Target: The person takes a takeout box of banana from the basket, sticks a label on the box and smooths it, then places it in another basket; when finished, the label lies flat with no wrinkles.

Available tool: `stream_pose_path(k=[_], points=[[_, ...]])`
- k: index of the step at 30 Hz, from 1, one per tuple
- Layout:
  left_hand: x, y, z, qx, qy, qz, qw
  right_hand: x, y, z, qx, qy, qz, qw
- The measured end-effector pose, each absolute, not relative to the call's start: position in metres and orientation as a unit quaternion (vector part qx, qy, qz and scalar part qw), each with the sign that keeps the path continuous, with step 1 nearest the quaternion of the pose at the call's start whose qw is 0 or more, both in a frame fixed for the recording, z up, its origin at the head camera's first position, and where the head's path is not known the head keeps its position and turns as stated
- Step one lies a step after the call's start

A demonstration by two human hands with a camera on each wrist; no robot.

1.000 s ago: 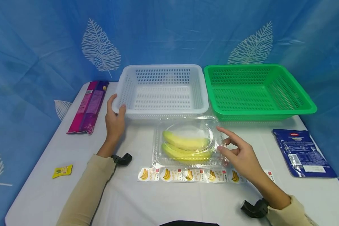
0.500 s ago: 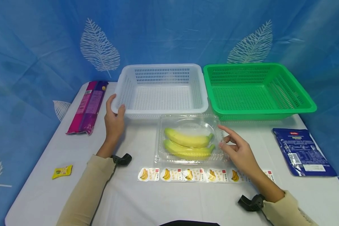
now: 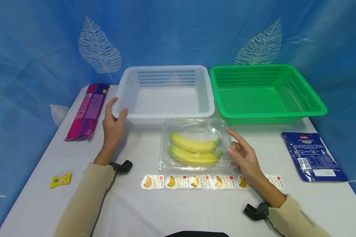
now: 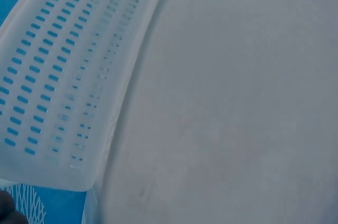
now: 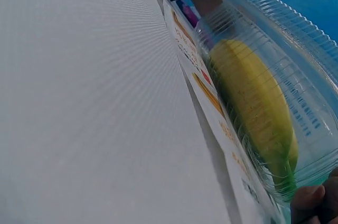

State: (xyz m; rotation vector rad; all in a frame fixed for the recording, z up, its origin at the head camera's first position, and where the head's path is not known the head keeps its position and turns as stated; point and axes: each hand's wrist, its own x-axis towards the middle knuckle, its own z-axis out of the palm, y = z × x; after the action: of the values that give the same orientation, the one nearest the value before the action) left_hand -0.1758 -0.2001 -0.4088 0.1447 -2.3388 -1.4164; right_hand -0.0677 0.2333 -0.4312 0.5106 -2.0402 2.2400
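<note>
At the front left corner of a white slotted plastic basket (image 3: 169, 116), my left hand (image 3: 112, 126) grips the rim, thumb on the front side and fingers on the left side. Two yellow bananas (image 3: 192, 144) with greenish ends lie inside a clear plastic clamshell box (image 3: 163, 164), whose lid covers them. My right hand (image 3: 245, 159) pinches the box's right edge between thumb and curled fingers, its index finger reaching up along that edge. In the right wrist view, fingertips (image 5: 309, 197) show at the box corner, close to a banana's green stem.
A strip of banana stickers (image 3: 178, 182) lies in front of the box. A green basket (image 3: 270, 116) stands right of the white one. Around them lie a purple-pink packet (image 3: 87, 112), a small yellow packet (image 3: 60, 180) and a blue pouch (image 3: 311, 156). A blue curtain (image 3: 172, 29) hangs behind.
The clear box has moved slightly away from me, its bananas now showing more clearly. Both hands keep their places on the basket and box. The head view has shifted slightly.
</note>
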Motion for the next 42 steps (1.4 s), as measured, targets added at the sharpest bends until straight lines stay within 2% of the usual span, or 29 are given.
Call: stream_pose_path(k=[5, 11, 15, 19, 30, 33, 37, 42], points=[[-0.171, -0.207, -0.4, 0.075, -0.844, -0.494, 0.196, -0.068, 0.233, -0.437, 0.183, -0.649, 0.738, 0.032], [-0.155, -0.211, -0.37, 0.138, -0.795, -0.558, 0.194, -0.068, 0.236, -0.437, 0.191, -0.65, 0.735, 0.037], [-0.136, -0.207, -0.356, 0.112, -0.803, -0.555, 0.187, -0.067, 0.238, -0.437, 0.188, -0.65, 0.735, 0.04], [-0.114, -0.203, -0.361, 0.054, -0.838, -0.529, 0.121, -0.065, 0.238, -0.441, 0.185, -0.653, 0.734, 0.03], [-0.076, -0.183, -0.389, -0.189, -0.862, -0.446, -0.152, -0.065, 0.238, -0.438, 0.182, -0.665, 0.723, 0.036], [-0.07, -0.173, -0.397, -0.239, -0.851, -0.417, -0.21, -0.064, 0.237, -0.437, 0.181, -0.663, 0.725, 0.049], [-0.069, -0.164, -0.406, -0.279, -0.835, -0.403, -0.251, -0.063, 0.237, -0.435, 0.186, -0.664, 0.722, 0.053], [-0.067, -0.161, -0.412, -0.304, -0.833, -0.388, -0.25, -0.065, 0.237, -0.435, 0.196, -0.674, 0.711, 0.047]])
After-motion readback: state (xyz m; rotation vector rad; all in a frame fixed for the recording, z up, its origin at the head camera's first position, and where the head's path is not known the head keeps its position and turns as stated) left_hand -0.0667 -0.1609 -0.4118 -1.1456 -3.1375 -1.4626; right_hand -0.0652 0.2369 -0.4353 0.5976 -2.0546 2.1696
